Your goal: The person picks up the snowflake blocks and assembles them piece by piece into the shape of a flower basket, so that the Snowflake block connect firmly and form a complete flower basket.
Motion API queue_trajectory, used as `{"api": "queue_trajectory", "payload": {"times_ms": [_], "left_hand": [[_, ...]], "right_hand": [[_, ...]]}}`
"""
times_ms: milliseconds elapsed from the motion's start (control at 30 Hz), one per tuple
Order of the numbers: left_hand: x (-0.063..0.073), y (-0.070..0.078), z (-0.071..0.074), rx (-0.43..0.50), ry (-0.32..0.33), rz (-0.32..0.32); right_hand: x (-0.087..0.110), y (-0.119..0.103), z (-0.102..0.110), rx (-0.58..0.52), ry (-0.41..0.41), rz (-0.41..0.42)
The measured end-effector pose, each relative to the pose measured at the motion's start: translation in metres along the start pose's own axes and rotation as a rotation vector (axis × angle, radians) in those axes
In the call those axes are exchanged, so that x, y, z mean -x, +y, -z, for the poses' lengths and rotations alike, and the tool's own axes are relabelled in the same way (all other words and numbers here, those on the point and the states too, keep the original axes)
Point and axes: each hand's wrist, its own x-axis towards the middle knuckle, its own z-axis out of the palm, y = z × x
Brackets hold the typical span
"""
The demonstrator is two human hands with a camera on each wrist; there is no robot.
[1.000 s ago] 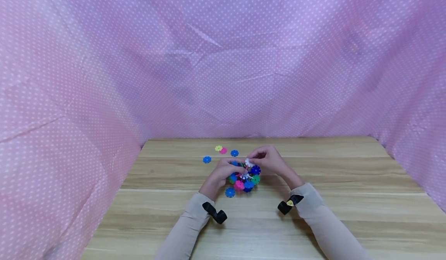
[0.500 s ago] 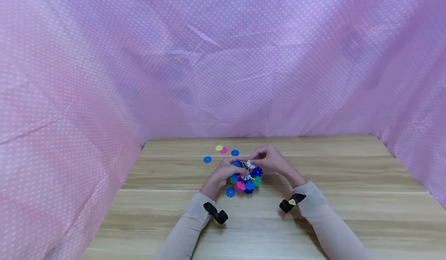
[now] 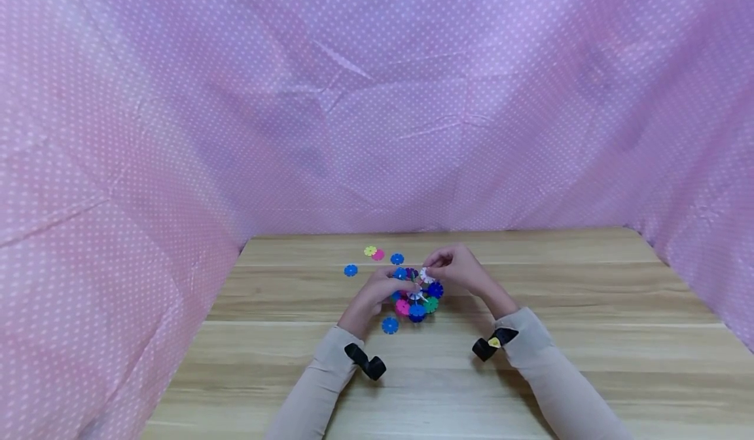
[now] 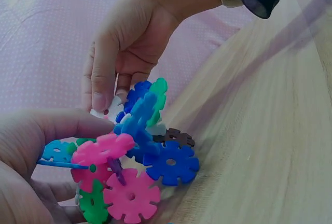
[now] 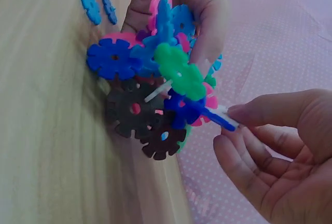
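Observation:
A cluster of interlocked notched plastic discs [image 3: 417,310] in pink, blue, green, white and dark colours sits between both hands over the table. My left hand [image 3: 378,292] grips the cluster from its left side, thumb across the top, as the left wrist view shows beside a pink disc [image 4: 132,196]. On the far right side of it, my right hand [image 3: 461,271] pinches a white disc [image 3: 427,275] between thumb and fingers. In the right wrist view that white disc is mostly hidden by the fingertips and a dark blue disc [image 5: 185,108].
Loose discs lie on the wooden table [image 3: 565,335]: a yellow one [image 3: 370,251] over a pink one [image 3: 379,255], and blue ones behind [image 3: 397,258], left [image 3: 351,270] and in front [image 3: 390,325]. A pink dotted cloth [image 3: 377,132] hangs around the table's back and sides.
The cluster has tilted slightly between the hands, and its front discs sit a little farther back. The right hand keeps its pinch on the white disc, and the loose discs stay put.

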Motion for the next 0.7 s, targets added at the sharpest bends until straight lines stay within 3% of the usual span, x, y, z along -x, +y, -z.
{"api": "queue_trajectory", "payload": {"times_ms": [133,233,367,533,700], "left_hand": [[0.003,0.001,0.001,0.001,0.006,0.016],[0.005,0.001,0.004,-0.017,-0.003,0.019],[0.007,0.001,0.008,-0.019,-0.064,-0.011],[0.008,0.001,0.01,-0.034,-0.132,-0.02],[0.009,0.0,0.009,-0.087,-0.144,0.0]], "right_hand": [[0.001,-0.003,0.002,0.001,-0.045,0.006],[0.001,-0.001,0.005,-0.006,-0.128,0.006],[-0.002,0.001,0.014,-0.004,-0.212,0.001],[-0.015,0.003,0.023,0.018,-0.208,0.063],[-0.038,0.007,0.022,0.084,-0.231,0.163]]}}
